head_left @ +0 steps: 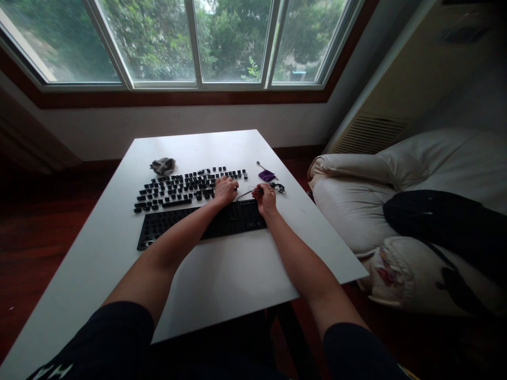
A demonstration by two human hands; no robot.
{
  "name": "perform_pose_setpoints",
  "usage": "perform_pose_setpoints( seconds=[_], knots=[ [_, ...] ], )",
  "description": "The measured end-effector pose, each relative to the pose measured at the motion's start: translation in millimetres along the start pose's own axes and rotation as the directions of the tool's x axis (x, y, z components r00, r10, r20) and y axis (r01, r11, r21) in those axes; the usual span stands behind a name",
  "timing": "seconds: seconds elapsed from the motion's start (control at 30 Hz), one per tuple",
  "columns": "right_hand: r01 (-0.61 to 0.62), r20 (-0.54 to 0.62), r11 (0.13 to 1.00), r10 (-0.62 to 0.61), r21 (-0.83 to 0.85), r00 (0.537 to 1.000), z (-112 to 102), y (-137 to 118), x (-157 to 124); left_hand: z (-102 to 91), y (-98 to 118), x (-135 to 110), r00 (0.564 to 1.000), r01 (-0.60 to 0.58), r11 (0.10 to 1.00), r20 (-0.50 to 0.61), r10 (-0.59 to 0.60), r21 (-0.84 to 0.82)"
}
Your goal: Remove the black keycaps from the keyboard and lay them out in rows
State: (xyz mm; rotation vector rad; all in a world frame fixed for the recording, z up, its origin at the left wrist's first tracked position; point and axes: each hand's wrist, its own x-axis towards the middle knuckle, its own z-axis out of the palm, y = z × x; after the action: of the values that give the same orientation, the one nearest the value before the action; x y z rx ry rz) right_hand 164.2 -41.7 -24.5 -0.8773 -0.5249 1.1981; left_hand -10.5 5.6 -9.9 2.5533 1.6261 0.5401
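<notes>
A black keyboard base (174, 224) with its keycaps removed lies on the white table (222, 285). Behind it, several loose black keycaps (178, 187) sit in rows. My left hand (225, 190) rests curled at the right end of those rows, fingers closed over a keycap. My right hand (265, 200) is closed on a thin wire tool (246, 193) just past the keyboard's right end. The tool's tip points toward my left hand.
A grey cloth (163, 166) lies at the back left of the keycaps. A purple piece (266, 175) and a small dark ring-shaped object (278, 187) sit right of my hands. White cushions (356, 200) and a dark garment (443, 221) lie beside the table.
</notes>
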Motion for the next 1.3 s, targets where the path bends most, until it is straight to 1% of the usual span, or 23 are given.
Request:
perform_pose_setpoints(
  seconds=[0.2,0.3,0.37,0.4,0.53,0.6,0.73,0.87,1.0,1.1,1.3],
  knots=[
    [0.002,0.000,1.000,-0.002,0.006,1.000,-1.5,1.8,2.4,-6.2,6.4,-5.9,1.000,0.006,1.000,-0.010,-0.006,-0.004],
    [0.004,0.002,1.000,-0.004,0.008,1.000,-2.0,3.2,2.9,-14.3,10.1,-17.0,0.998,-0.020,0.999,-0.064,0.017,-0.035],
    [0.005,0.003,1.000,-0.005,0.012,1.000,-1.9,3.8,2.7,-19.9,13.6,-31.0,0.993,-0.062,0.998,-0.106,0.058,-0.032],
    [0.005,0.002,1.000,-0.005,0.012,1.000,-1.9,4.0,2.5,-22.3,16.3,-40.0,0.990,-0.097,0.995,-0.106,0.094,-0.028],
    [0.007,0.000,1.000,-0.007,0.004,1.000,-1.7,4.9,1.9,-27.8,35.7,-81.2,0.971,-0.240,0.970,-0.024,0.239,-0.046],
    [0.014,0.008,1.000,-0.014,0.006,1.000,-1.9,5.6,1.7,-27.9,47.9,-99.3,0.950,-0.312,0.949,0.015,0.313,-0.053],
    [0.040,0.021,0.999,-0.040,0.008,0.999,-2.0,7.6,0.3,-26.0,63.2,-121.6,0.917,-0.396,0.918,0.052,0.396,-0.010],
    [0.058,0.029,0.998,-0.058,0.000,0.998,-1.6,9.1,-1.2,-23.3,64.6,-128.6,0.911,-0.410,0.911,0.070,0.406,0.047],
    [0.065,0.033,0.998,-0.065,-0.011,0.997,-1.2,9.7,-0.6,-18.6,63.5,-130.1,0.920,-0.393,0.917,0.035,0.391,0.067],
    [0.072,0.039,0.997,-0.071,-0.008,0.997,-1.1,10.1,0.0,-14.5,63.5,-130.8,0.928,-0.374,0.926,0.018,0.373,0.049],
    [0.078,0.042,0.997,-0.077,-0.024,0.996,0.5,9.3,-2.2,-10.3,64.7,-131.6,0.944,-0.329,0.944,0.024,0.329,-0.025]
  ],
)
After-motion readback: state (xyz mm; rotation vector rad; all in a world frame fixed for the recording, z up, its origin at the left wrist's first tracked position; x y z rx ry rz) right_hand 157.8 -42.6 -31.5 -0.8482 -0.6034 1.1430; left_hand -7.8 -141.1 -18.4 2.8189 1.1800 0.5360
